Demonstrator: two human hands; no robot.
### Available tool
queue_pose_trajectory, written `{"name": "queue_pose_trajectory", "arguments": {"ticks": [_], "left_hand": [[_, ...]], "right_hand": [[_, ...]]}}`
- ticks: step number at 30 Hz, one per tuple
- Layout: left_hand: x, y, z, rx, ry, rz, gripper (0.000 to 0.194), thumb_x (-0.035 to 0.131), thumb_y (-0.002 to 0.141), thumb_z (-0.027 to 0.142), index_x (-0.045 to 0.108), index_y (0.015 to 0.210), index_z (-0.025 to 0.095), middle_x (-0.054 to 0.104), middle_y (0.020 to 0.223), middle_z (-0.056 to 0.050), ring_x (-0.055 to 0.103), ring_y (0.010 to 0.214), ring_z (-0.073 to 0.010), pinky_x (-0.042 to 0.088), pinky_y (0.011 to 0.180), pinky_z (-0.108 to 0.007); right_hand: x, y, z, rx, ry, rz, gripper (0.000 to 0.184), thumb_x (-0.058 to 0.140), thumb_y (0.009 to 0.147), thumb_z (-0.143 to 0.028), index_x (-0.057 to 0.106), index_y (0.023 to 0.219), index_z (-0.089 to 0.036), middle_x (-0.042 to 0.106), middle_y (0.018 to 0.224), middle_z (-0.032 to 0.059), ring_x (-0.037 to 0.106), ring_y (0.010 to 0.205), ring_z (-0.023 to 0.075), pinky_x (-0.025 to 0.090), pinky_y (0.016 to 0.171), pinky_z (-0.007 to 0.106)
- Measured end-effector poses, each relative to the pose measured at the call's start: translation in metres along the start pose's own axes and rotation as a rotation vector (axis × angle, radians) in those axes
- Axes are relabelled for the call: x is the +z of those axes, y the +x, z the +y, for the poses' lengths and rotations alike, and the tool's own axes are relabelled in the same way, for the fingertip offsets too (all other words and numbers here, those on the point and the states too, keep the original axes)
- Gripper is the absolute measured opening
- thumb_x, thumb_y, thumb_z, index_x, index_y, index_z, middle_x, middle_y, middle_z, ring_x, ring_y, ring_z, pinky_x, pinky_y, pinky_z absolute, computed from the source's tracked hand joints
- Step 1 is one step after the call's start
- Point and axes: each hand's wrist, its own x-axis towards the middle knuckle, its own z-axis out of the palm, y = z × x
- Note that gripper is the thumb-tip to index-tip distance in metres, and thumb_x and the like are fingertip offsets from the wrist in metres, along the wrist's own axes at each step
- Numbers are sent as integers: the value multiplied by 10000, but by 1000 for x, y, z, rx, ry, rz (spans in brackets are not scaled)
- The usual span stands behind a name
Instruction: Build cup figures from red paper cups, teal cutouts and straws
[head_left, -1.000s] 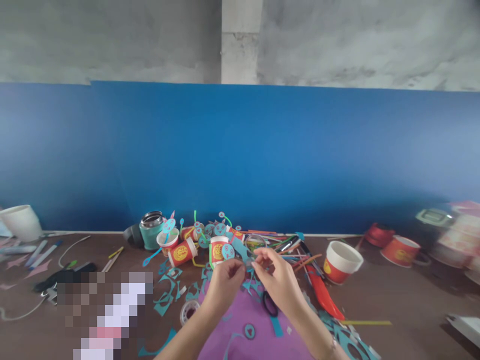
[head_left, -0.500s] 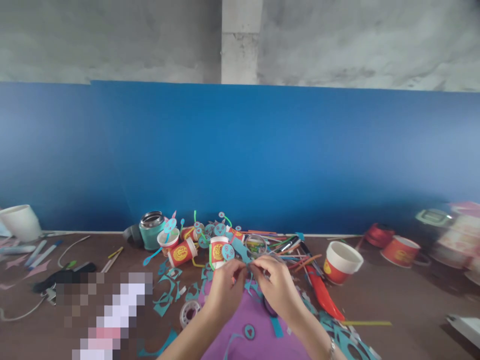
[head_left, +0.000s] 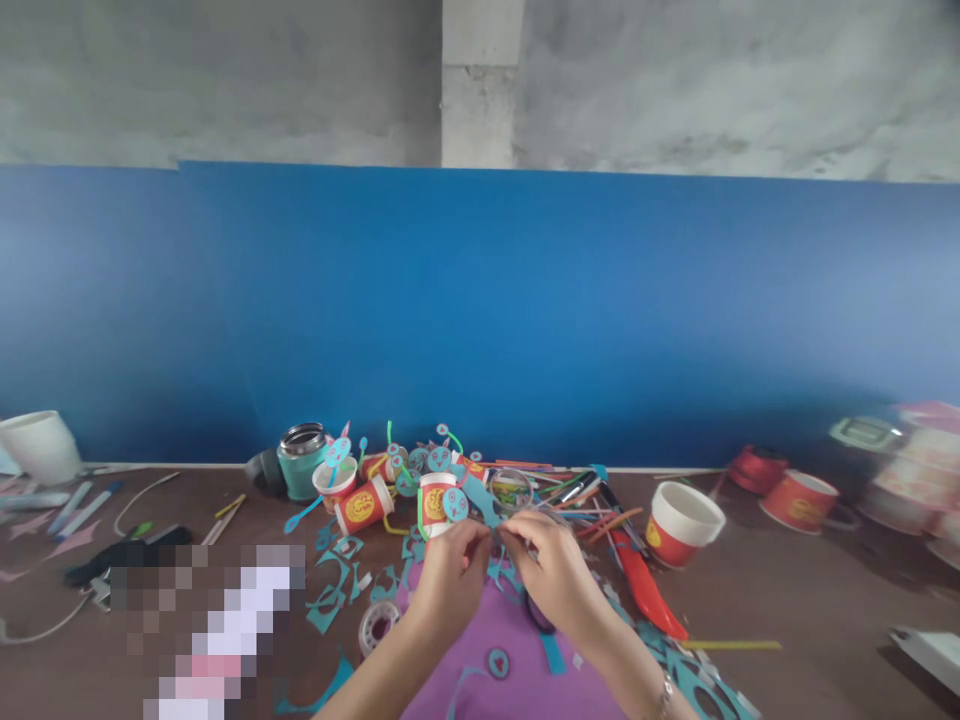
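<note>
My left hand (head_left: 448, 580) and my right hand (head_left: 553, 572) meet fingertip to fingertip above a purple sheet (head_left: 510, 665) at the table's near edge. Both pinch a small teal paper piece (head_left: 496, 540) between thumbs and fingers; its shape is too small to make out. Black scissors (head_left: 537, 612) lie partly hidden under my right hand. Just beyond my fingers stand red paper cups (head_left: 363, 505) decorated with teal paper discs on stems. A clear tape roll (head_left: 377, 624) lies left of my left wrist.
Teal paper scraps (head_left: 335, 585) litter the brown table (head_left: 810, 620). A red-and-white cup (head_left: 681, 524) stands to the right, a red tool (head_left: 645, 590) beside it, straws and pens (head_left: 577, 495) behind. A steel-rimmed teal jar (head_left: 301, 460) sits back left. A blue wall (head_left: 480, 310) backs the table.
My hands came together: the right hand slid left toward the left hand, closing the gap over the teal piece. Since half a second ago they have barely moved.
</note>
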Motion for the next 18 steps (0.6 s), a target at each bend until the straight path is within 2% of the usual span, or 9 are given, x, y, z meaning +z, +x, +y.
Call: {"name": "queue_pose_trajectory", "arguments": {"ticks": [3, 9, 12, 14, 16, 18], "left_hand": [[0, 0, 0, 15, -2, 5, 220, 436, 841, 216, 573, 677, 166, 527, 616, 15, 470, 603, -118, 333, 554, -204], [-1, 0, 0, 76, 27, 47, 173, 449, 826, 157, 582, 716, 170, 568, 653, 8, 517, 630, -124, 377, 591, -206], [-3, -1, -2, 145, 117, 77, 167, 450, 832, 144, 561, 712, 178, 567, 668, 3, 531, 643, -132, 398, 616, -222], [-3, -1, -4, 212, 196, 105, 151, 460, 830, 131, 552, 723, 182, 576, 697, -7, 547, 676, -146, 417, 640, -238], [-3, -1, -7, 301, 288, 146, 140, 461, 832, 118, 553, 747, 182, 588, 736, -24, 563, 719, -166, 440, 673, -263], [-2, -2, -10, 402, 392, 181, 150, 448, 838, 102, 555, 767, 179, 594, 757, -40, 572, 743, -185, 460, 695, -290]], "right_hand": [[2, -1, 1, 13, -6, 19, 225, 466, 859, -170, 612, 690, -194, 600, 681, 20, 561, 680, 163, 395, 645, 240], [1, 1, 12, 120, -64, 174, 146, 475, 814, -198, 588, 721, -198, 638, 708, 27, 583, 681, 169, 395, 647, 241], [-5, 1, 20, 232, -248, 80, 221, 455, 822, -223, 540, 618, -204, 604, 611, 25, 553, 593, 168, 342, 568, 250], [-7, 0, 25, 270, -332, -2, 240, 470, 795, -205, 520, 560, -202, 599, 603, 35, 555, 600, 175, 328, 563, 254], [-6, -1, 27, 256, -296, -11, 129, 513, 737, -174, 571, 626, -201, 634, 695, 45, 580, 681, 186, 353, 608, 250], [-3, -1, 25, 232, -157, 7, 90, 528, 712, -174, 609, 736, -203, 646, 769, 37, 581, 735, 187, 372, 648, 245]]}}
